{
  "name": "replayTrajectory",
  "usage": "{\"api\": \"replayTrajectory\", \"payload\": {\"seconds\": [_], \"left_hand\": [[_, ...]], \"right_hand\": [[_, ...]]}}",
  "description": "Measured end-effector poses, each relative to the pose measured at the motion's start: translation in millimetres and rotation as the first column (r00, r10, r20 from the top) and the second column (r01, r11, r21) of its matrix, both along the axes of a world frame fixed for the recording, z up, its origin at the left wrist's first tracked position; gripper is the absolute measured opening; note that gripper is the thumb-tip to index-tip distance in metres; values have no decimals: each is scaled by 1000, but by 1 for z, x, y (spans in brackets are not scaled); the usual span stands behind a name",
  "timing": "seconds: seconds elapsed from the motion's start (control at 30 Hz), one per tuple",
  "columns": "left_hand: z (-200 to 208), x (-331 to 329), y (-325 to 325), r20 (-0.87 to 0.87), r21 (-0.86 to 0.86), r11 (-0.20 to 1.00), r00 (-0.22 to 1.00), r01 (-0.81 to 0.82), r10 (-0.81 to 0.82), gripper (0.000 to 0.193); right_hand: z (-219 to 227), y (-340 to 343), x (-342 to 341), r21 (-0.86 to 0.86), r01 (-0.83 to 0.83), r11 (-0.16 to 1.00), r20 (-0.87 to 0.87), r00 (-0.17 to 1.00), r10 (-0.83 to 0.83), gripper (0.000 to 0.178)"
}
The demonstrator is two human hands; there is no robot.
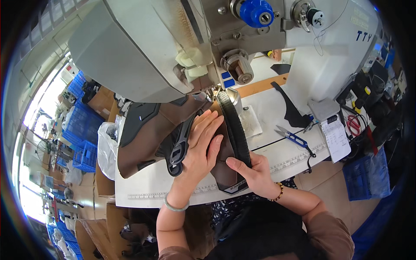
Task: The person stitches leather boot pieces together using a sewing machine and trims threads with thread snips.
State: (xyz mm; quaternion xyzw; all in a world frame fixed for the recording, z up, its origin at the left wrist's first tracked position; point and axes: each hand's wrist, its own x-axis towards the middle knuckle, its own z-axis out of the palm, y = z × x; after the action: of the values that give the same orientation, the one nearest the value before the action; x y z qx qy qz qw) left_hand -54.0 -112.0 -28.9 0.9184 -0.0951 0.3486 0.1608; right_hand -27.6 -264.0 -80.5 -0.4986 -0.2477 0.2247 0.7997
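A brown leather-like sewn piece point(143, 149) with black panels lies across the sewing machine's white table. One side of it carries a thick black ribbed edging point(234, 125), whose far end is under the machine's needle area point(215, 93). My left hand point(200, 145) rests on the brown material with its fingers stretched forward and nothing gripped. Against its outer side lies a black strap-like part with a slotted end point(177, 156). My right hand point(255, 175) pinches the near end of the edged side, thumb on top, its other fingers partly hidden beneath.
Blue-handled thread snips point(294, 138) lie on the table to the right, near a black curved offcut point(289, 106) and a paper slip point(335, 138). The machine head point(143, 47) overhangs the work. Blue crates point(85, 156) and cardboard boxes point(97, 234) stand on the left.
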Motion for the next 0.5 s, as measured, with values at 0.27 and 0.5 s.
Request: {"api": "replayTrajectory", "payload": {"seconds": [0.27,0.5], "left_hand": [[-5,2,4,42,-22,998,997,59,-58,30],[2,1,6,-10,-58,994,996,93,-94,33]], "right_hand": [[-5,3,-1,33,-24,999,-88,996,27,21],[5,-1,-2,-8,-5,1000,-35,999,5,18]]}}
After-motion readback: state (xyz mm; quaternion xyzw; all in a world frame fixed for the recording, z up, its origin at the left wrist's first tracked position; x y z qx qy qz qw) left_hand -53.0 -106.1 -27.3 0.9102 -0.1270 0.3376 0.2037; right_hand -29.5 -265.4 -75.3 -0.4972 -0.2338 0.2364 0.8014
